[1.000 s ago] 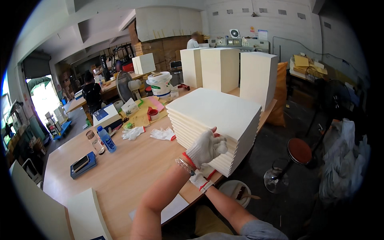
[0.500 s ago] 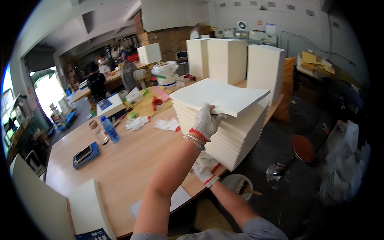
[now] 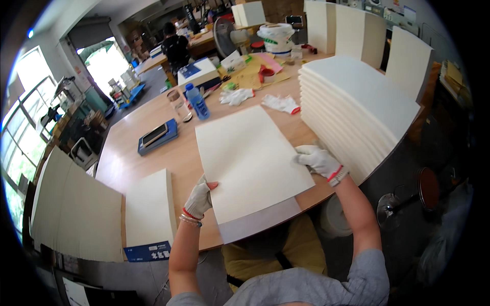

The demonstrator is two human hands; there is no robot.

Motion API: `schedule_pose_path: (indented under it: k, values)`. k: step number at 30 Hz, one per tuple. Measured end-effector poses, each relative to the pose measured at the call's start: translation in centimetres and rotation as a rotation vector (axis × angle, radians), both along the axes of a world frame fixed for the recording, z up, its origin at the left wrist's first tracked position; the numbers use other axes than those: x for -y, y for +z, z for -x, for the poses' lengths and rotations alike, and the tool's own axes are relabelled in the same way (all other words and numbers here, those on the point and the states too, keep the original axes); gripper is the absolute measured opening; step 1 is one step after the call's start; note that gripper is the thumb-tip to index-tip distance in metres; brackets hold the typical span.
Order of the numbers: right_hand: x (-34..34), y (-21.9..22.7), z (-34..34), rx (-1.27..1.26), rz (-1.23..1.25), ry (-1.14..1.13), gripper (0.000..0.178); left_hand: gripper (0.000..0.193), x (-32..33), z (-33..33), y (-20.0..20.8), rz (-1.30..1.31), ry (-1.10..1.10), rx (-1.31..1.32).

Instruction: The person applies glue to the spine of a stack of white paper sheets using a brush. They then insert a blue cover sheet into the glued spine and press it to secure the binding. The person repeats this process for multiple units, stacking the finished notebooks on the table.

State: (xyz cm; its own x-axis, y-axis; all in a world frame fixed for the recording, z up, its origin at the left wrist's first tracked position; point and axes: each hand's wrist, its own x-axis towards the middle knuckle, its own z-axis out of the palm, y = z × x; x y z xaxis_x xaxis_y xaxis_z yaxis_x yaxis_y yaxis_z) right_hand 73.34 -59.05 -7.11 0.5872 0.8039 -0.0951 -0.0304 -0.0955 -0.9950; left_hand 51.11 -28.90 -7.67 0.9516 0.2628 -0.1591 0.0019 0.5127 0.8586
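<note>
- I have the left hand [image 3: 198, 199] pinching the white sheet [image 3: 250, 158] at its left edge, thumb on top.
- My right hand [image 3: 319, 161] touches the sheet's right edge; I can't tell whether those fingers grip it.
- I see the sheet over the tabletop [image 3: 125, 137], overlapping a greyer sheet [image 3: 265, 220], left of the paper stack [image 3: 352, 120].

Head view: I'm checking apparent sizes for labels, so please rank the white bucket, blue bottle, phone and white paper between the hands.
Largest to smallest, as pictured:
1. White paper
2. White bucket
3. Blue bottle
4. Phone
</note>
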Motion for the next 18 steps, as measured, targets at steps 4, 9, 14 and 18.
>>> schedule_pose_path:
  k: [4,9,14,18]
  values:
    - [-5.4,-10.5,-2.4,0.111,0.085,0.007,0.033,0.034,-4.9,1.1,-7.4,-0.018,0.014,-0.162]
    - [-7.3,-13.0,-2.7,0.105,0.09,-0.065,0.034,0.031,-5.0,1.1,-5.8,-0.5,0.129,-0.383]
    - [-7.8,-12.9,-2.3,0.079,0.09,-0.059,0.036,0.033,-5.9,1.2,-7.9,-0.596,0.188,-0.452]
    - [-7.6,-13.0,-2.2,0.135,0.105,-0.05,0.033,0.041,-3.8,3.1,-8.6,-1.103,0.369,-0.493]
